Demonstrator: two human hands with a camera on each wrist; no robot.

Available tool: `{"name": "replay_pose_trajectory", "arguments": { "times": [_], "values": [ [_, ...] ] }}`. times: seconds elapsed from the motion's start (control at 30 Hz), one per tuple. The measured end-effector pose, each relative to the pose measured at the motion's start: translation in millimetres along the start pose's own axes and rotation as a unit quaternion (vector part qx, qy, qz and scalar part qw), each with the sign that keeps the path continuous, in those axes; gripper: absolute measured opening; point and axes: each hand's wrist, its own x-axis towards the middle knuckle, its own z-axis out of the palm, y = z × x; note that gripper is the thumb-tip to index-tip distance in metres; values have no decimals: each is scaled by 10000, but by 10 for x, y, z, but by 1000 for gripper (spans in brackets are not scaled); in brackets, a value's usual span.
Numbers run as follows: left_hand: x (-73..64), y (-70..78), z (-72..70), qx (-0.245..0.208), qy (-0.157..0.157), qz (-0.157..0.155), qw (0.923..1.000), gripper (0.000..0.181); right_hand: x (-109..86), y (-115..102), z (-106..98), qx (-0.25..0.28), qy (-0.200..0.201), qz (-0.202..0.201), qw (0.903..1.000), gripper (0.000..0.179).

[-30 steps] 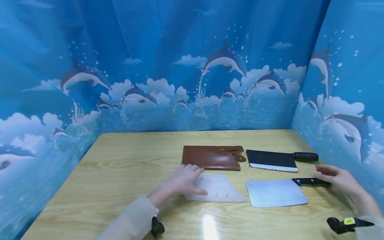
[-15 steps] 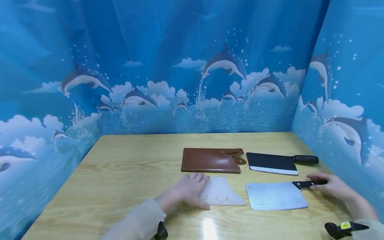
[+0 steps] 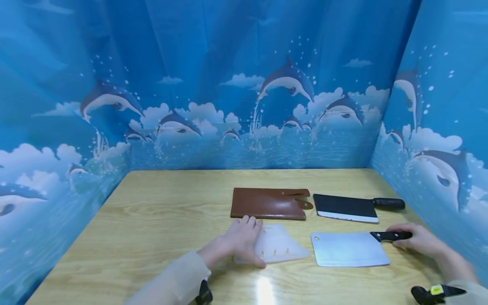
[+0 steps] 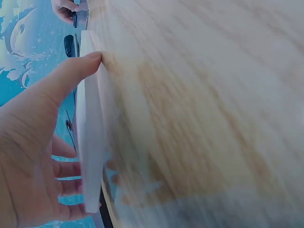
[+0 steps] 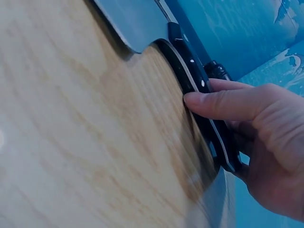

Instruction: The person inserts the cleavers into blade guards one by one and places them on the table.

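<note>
Silver cleaver and white guard both gripped, but the two pieces are apart and the blade's bare

Head view: the silver cleaver (image 3: 348, 250) is at the worktop (image 3: 152, 212), can't tell if it's lifted a touch. White guard (image 3: 280, 243) sits just left of it, not touching, so I'd say gripping's done and pairing isn't. Black cleaver (image 3: 345, 205), also bare, lies behind the silver cleaver; brown sheath (image 3: 267, 204) is behind it and left, neither gripped. Left wrist view: left hand (image 4: 42, 142) pinches the guard between thumb and fingers. Right wrist view: right hand (image 5: 266, 128) is clamped round the silver cleaver's handle, thumb on one side, fingers behind.
</note>
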Motion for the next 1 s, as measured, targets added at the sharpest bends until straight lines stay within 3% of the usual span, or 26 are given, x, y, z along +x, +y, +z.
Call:
{"name": "replay_pose_trajectory", "arguments": {
  "times": [0.23, 0.47, 0.7, 0.87, 1.0],
  "values": [
    [-36, 33, -33, 274, 237, -79, 9993, 116, 2, -32, 12, -101, -18, 97, 9999, 47],
    [-71, 3, -60, 210, 219, -145, 9994, 116, -8, -20, 18, -162, 93, 38, 9998, 45],
    [-161, -165, -26, -291, 533, -39, 9982, 112, -52, -22, 37, -464, 309, -103, 9984, 45],
    [-239, -316, -38, -772, 831, 47, 9935, 111, -96, -55, 21, -461, 215, -174, 9986, 47],
    [-285, -398, -70, -810, 1048, 74, 9912, 109, -115, -127, 8, -446, 198, -200, 9986, 48]
  ]
}}
